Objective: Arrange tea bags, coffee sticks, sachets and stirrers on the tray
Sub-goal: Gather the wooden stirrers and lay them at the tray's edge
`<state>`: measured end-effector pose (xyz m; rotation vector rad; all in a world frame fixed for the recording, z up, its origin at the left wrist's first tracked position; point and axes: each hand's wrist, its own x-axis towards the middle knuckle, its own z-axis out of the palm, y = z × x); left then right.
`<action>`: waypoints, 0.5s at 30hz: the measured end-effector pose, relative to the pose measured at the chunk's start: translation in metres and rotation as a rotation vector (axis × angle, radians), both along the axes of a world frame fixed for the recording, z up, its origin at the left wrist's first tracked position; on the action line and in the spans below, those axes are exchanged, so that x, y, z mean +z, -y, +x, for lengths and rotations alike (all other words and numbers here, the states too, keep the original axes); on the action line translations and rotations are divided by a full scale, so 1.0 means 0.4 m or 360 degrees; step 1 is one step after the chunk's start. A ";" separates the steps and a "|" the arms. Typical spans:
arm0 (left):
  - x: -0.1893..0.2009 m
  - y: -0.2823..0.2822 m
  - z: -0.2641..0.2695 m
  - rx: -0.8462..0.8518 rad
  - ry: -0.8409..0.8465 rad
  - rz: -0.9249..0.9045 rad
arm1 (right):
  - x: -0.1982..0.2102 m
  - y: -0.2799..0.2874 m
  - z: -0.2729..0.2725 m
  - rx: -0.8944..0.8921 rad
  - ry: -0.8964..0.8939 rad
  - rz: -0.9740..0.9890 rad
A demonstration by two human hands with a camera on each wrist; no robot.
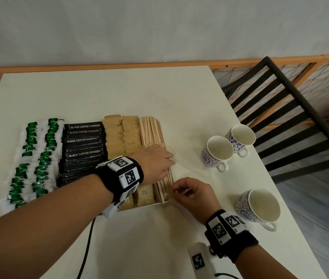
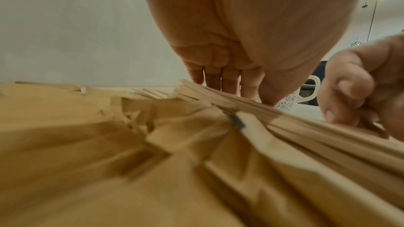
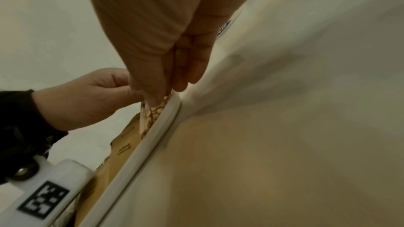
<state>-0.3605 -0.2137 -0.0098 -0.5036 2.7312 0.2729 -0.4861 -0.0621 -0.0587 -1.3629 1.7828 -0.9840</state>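
While two hands [image 1: 176, 179] touch the stirrers [image 1: 151, 131], three cups [image 1: 218, 153] stand beside.

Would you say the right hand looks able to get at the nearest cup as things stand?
Probably yes: the right hand is at the tray's near right corner, and only bare table lies between it and the nearest cup.

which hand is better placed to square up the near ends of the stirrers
Right, probably. The right hand has its fingertips at the near ends of the stirrers, by the tray rim. The left hand lies flat across their middle, suited to hold them down.
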 end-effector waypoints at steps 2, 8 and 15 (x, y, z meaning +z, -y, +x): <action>-0.002 0.002 0.002 0.0000 -0.0007 -0.0010 | 0.000 0.001 -0.001 0.0004 -0.0065 -0.0016; -0.007 0.002 0.003 0.0018 -0.0011 0.0000 | 0.004 0.013 0.011 0.0005 -0.0125 -0.0132; -0.001 0.002 -0.003 0.0041 -0.0001 0.0045 | -0.013 -0.004 0.011 0.0264 -0.0389 -0.0014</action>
